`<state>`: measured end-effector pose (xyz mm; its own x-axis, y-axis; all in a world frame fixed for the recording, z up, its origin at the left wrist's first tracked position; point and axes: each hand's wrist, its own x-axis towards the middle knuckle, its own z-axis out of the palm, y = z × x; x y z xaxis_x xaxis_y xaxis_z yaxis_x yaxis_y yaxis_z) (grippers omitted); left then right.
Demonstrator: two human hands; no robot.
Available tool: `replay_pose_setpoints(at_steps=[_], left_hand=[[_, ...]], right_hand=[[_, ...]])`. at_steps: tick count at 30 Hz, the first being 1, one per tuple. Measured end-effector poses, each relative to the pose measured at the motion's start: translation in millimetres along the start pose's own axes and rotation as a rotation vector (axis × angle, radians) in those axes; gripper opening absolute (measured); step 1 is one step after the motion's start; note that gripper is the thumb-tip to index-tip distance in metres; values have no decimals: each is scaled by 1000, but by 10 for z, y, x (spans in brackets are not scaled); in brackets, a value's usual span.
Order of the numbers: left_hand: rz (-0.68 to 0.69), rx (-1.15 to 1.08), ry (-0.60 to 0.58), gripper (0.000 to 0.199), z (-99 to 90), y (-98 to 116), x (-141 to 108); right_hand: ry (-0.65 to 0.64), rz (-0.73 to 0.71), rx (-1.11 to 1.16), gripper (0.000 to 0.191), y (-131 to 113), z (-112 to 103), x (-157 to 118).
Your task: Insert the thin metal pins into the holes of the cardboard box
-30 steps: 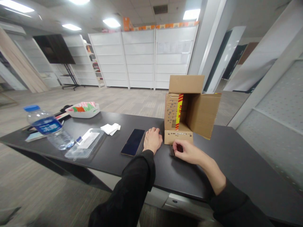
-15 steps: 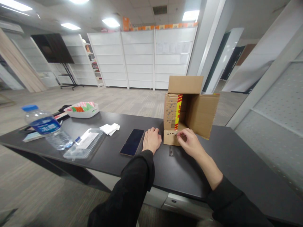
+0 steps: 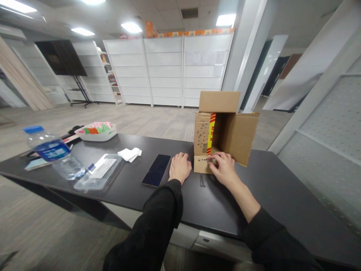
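An open cardboard box (image 3: 243,135) stands on the dark table, its front flap (image 3: 200,165) hanging low and marked with a row of small dark holes. My right hand (image 3: 224,167) is at this flap, thumb and forefinger bent toward each other by the holes; what they hold, if anything, is too small to make out. Several thin metal pins (image 3: 202,180) lie on the table just below the flap. My left hand (image 3: 179,167) rests on the table between the box and a black phone (image 3: 156,170), its fingers loosely bent with nothing visible in them.
Left of the phone are a folded white tissue (image 3: 129,154), a clear plastic case (image 3: 98,173), a water bottle (image 3: 56,152) and a white basket (image 3: 97,136) with colourful packets. A partition (image 3: 329,124) rises at the right.
My right hand has shifted slightly at the flap, its fingers now reaching further over the flap's top edge. My left hand stays in place; the whole view has moved a little.
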<state>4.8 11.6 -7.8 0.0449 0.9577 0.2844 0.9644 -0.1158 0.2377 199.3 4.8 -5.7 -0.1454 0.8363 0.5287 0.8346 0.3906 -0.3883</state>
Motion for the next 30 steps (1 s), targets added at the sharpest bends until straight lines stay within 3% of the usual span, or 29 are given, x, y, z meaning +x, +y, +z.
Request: replay_pose_setpoints(at_steps=[18,30], left_hand=[[21,-4,36,25,35,-21,4],[19,-5,30,25,22,-17,13]], right_hand=[[-39,40,-25,16,-41,24,29],[35,7,-25,12,-22,68,33]])
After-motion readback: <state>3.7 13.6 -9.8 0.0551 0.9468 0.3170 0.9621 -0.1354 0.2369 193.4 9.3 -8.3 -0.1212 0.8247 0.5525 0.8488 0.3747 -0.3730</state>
